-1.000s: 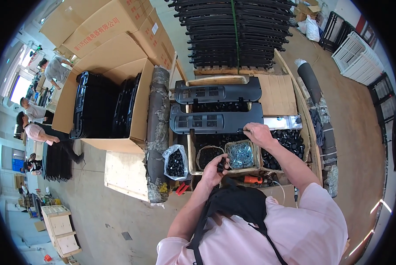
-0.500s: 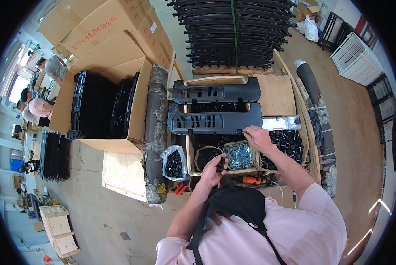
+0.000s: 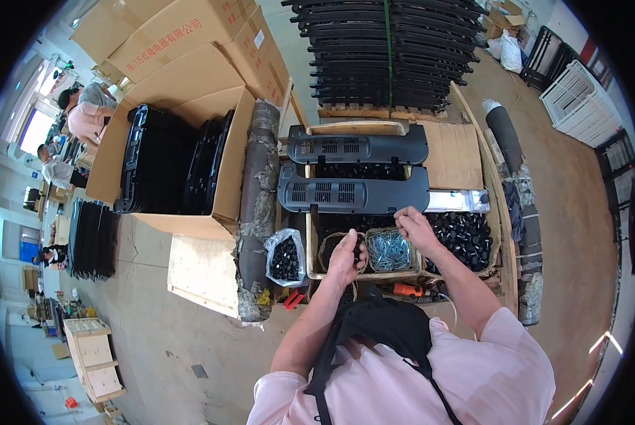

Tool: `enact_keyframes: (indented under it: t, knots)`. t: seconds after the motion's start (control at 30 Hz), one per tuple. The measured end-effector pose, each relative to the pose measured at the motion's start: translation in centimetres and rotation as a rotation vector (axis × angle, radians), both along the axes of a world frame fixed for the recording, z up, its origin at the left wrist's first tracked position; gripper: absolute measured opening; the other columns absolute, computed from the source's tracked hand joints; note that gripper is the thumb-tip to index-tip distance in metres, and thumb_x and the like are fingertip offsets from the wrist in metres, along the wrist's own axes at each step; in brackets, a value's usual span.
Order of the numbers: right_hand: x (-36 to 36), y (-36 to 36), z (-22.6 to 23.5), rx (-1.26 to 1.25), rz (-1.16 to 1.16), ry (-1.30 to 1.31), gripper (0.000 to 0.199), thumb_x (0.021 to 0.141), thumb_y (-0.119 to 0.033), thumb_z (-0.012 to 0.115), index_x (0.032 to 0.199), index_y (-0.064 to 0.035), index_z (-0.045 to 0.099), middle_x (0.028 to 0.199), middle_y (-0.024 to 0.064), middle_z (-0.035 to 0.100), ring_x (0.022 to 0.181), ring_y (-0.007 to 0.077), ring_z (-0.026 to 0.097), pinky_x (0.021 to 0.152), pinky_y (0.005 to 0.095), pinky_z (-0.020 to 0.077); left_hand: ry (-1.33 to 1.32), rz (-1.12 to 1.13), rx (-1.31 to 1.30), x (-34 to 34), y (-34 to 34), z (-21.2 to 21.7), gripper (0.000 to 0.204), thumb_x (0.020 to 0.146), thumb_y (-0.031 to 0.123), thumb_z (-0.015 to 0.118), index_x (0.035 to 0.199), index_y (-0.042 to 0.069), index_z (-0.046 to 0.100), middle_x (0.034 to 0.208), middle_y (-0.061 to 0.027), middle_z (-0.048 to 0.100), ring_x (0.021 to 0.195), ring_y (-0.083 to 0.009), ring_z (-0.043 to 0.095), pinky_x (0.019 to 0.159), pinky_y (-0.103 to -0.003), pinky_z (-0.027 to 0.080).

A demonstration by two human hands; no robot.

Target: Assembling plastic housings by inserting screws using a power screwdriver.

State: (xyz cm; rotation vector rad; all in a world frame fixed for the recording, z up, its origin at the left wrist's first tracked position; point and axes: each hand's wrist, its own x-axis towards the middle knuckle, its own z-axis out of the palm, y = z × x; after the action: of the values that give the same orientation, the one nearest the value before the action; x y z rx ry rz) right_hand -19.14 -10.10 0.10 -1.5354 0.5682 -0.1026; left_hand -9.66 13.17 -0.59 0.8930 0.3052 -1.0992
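Two black vented panels (image 3: 353,191) lay across the counter (image 3: 459,152) behind the screw basket (image 3: 389,251); left hand (image 3: 346,258) fingers curled around something small, right hand (image 3: 415,227) fingers pinched narrow above.

Small basket of silvery screws (image 3: 389,251) just under my right hand (image 3: 415,228), round dark basket (image 3: 329,248) beside it at my left hand (image 3: 347,256), both inside the wooden crate (image 3: 310,249), long black vented panel (image 3: 353,193) lying flat across the crate above

Panels (image 3: 353,188): two, one behind the other, across the crate (image 3: 310,244)
Screws (image 3: 389,250): in the crate, under the right hand (image 3: 415,228)
Knobs (image 3: 466,237): right of the screws
Bag (image 3: 286,256): just left of the crate
Drill (image 3: 411,290): in front of the crate
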Motion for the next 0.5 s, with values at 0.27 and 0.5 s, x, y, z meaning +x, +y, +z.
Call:
enact_keyframes:
  t: [0.27,0.5]
  knots:
    - [1.4,4.1,1.8,0.779,-0.002,0.042,0.024,0.103,-0.017,0.065,0.122,-0.0034,0.066,0.088,-0.0024,0.060,0.067,0.0070,0.053,0.060,0.0221,0.0422,-0.097,-0.038,-0.007,0.0,0.7,0.7,0.025,0.106,0.033,0.059,0.123,0.015,0.061,0.090,0.0009,0.060,0.072,-0.0099,0.053,0.057,-0.023,0.041]
    - [2.4,6.0,1.4,0.489,0.010,0.000,0.021,0.098,-0.015,0.071,0.116,-0.0053,0.067,0.090,-0.0008,0.069,0.068,0.0048,0.052,0.060,0.0210,0.0392,-0.235,-0.093,-0.025,0.0,1.9,1.2,0.026,0.107,0.023,0.058,0.129,0.009,0.055,0.100,-0.0005,0.065,0.076,-0.0071,0.056,0.060,-0.023,0.044]
